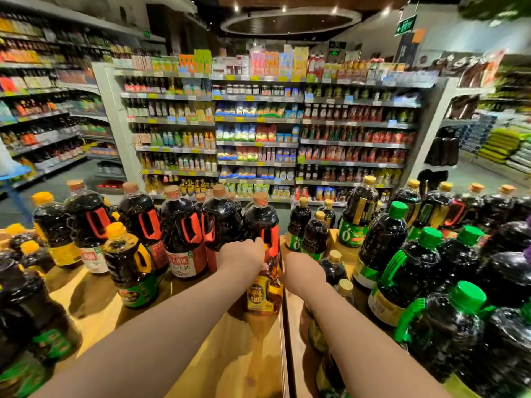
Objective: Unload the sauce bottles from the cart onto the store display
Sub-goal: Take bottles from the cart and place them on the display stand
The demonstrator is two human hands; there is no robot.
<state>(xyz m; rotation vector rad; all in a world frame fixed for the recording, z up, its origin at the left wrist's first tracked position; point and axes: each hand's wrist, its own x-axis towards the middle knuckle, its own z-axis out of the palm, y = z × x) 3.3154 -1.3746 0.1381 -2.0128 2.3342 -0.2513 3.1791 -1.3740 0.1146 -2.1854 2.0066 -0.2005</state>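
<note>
An amber bottle (265, 271) with a red handle, an orange cap and a yellow label stands on the wooden display (230, 349) near its middle seam. My left hand (240, 258) grips it at the handle from the left. My right hand (301, 271) reaches in from the right and touches its side; the fingers are hidden behind the bottle. A row of dark sauce bottles with red handles (184, 228) stands right behind it. The cart is out of view.
Dark bottles with yellow caps (129, 268) crowd the left of the display, green-capped ones (408, 271) the right. Small dark bottles (333, 265) stand by my right hand. Stocked store shelves (258, 130) fill the aisle beyond.
</note>
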